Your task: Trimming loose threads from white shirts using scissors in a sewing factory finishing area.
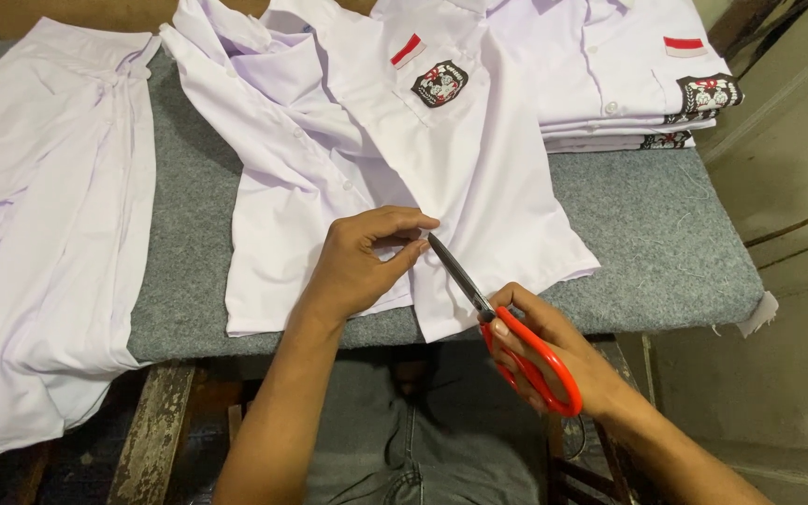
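Observation:
A white shirt (479, 178) with a red-and-white flag patch and a black crest badge lies open on the grey felt table (656, 234). My left hand (362, 262) pinches the shirt's front edge near its hem between thumb and fingers. My right hand (544, 351) grips scissors (516, 341) with orange-red handles. Their dark blades are together and point up-left, the tip right at my left fingertips on the cloth.
A stack of folded white shirts (624, 70) with the same patches sits at the back right. Another loose white garment (44, 215) drapes over the table's left end. My grey-trousered lap and a wooden table leg (151, 430) lie below the front edge.

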